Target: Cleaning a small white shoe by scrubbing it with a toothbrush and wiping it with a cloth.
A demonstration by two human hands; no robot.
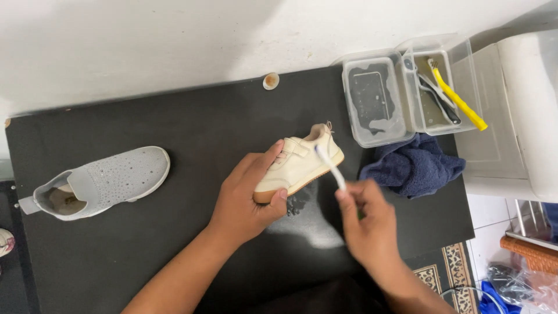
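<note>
Right hand (367, 224): fingers closed around the lower end of a white toothbrush (331, 167), whose handle runs up and to the left from the fist, its head resting against the side of the small cream shoe (299, 163). Left hand (247, 195): fingers and thumb clamped on the toe end of that shoe, holding it just above the black mat (174, 116). The shoe's long axis runs diagonally, toe low at the left palm, heel raised toward the clear plastic containers (407, 93). The shoe lies between both hands; the left hand is in contact, the right reaches it only through the brush. A wet patch shows on the mat beneath. A blue cloth (415, 166) lies just right of the heel. A grey knit shoe (102, 183) sits well apart at the left.
</note>
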